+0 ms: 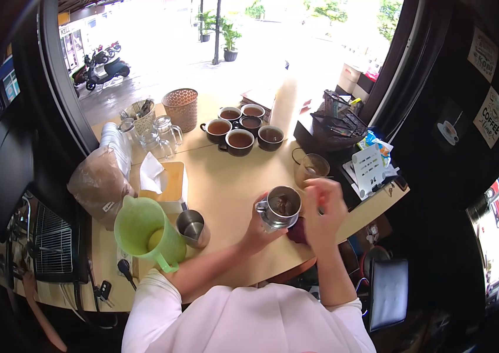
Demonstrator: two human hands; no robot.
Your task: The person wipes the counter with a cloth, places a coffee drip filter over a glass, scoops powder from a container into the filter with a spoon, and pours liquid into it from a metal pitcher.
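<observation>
Shiny metal cup [279,210] — open top up, brown residue [283,204] inside — in left hand [256,234].

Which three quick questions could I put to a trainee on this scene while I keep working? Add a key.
1. Count: how many cups of brown drink stand grouped together?
2. Which hand: which one holds the metal cup?
3. True or false: the green jug stands beside a metal pitcher.

Key:
1. Six.
2. The left hand.
3. True.
</observation>
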